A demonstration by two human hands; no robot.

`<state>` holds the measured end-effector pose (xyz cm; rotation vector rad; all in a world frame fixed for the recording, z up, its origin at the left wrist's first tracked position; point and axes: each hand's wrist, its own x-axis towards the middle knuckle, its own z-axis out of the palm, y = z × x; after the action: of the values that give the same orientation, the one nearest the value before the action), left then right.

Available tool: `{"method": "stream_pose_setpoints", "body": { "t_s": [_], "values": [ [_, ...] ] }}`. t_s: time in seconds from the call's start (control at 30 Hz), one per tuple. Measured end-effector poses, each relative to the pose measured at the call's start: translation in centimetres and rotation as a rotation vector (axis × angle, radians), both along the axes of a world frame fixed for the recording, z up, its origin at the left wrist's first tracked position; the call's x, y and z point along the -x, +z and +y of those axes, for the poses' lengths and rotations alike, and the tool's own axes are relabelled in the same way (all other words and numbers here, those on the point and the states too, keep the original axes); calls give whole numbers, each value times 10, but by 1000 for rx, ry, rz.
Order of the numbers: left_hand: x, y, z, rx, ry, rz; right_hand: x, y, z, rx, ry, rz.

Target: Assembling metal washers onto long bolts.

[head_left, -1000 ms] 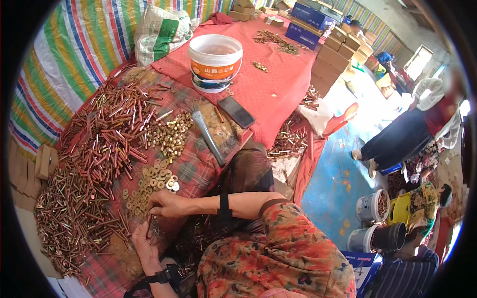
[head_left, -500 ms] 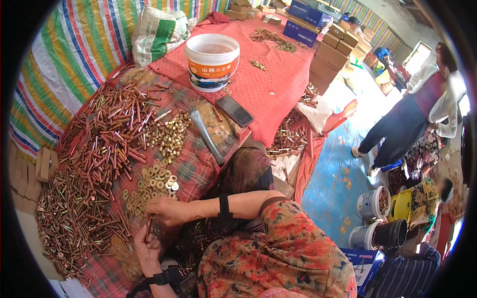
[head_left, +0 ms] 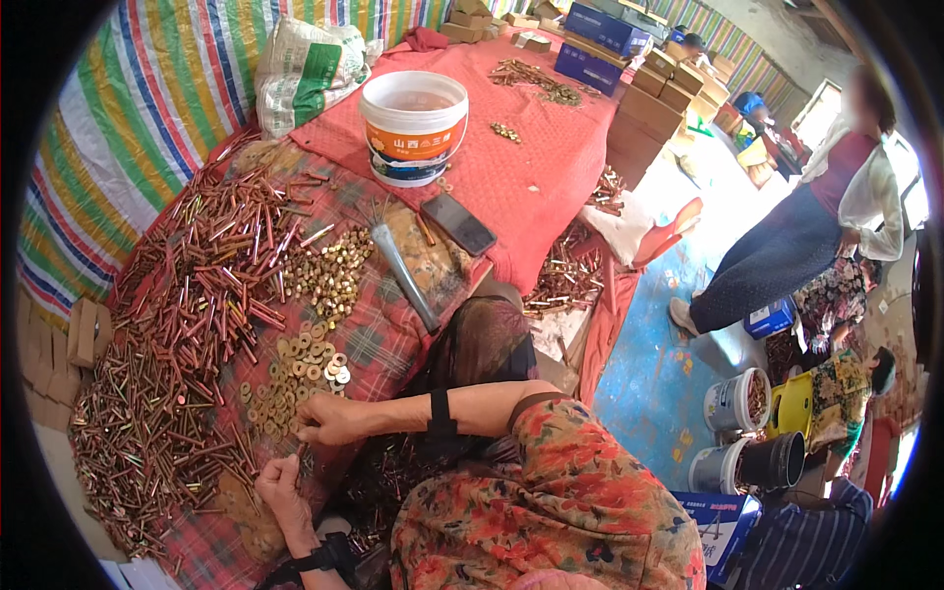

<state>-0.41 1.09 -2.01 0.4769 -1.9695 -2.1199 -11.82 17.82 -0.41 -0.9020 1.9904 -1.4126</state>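
My left hand [head_left: 283, 492] is closed, thumb and fingertips pinched together, beside a heap of long thin bolts [head_left: 147, 433]. Just above it my right hand [head_left: 332, 418] is also closed, its fingertips pointing down toward the left ones, a small gap apart. Whatever sits in either pinch is too small to make out. Flat brass-coloured washers [head_left: 305, 359] lie right by my right fingers. Past them are a pile of small gold nuts [head_left: 329, 275] and a mound of copper-coloured metal sleeves [head_left: 211, 261], all on a red plaid cloth [head_left: 379, 329].
A white bucket [head_left: 413, 162] stands on the red cover [head_left: 536, 147]. Nearer are a dark phone [head_left: 458, 224] and a long grey bar-like tool [head_left: 405, 280]. A white sack [head_left: 310, 74] leans at the striped wall sheet. On the right, a person [head_left: 806, 216] stands beyond several buckets [head_left: 737, 401].
Both hands have drawn slightly apart; the right shifted a little right and up, the left a little down. The standing person has moved on the right side.
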Motion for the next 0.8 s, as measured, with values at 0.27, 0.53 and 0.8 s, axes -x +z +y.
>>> {"method": "stream_pose_setpoints", "body": {
  "t_s": [0.27,0.53,0.8],
  "values": [
    [2,28,3,-603,-6,-285,-7,-3,-4,309,-59,262],
    [-1,19,1,-136,-67,-77,1,-15,-5,-21,34,73],
    [0,25,-2,-268,-42,-167,0,10,1,201,79,266]
  ]
}}
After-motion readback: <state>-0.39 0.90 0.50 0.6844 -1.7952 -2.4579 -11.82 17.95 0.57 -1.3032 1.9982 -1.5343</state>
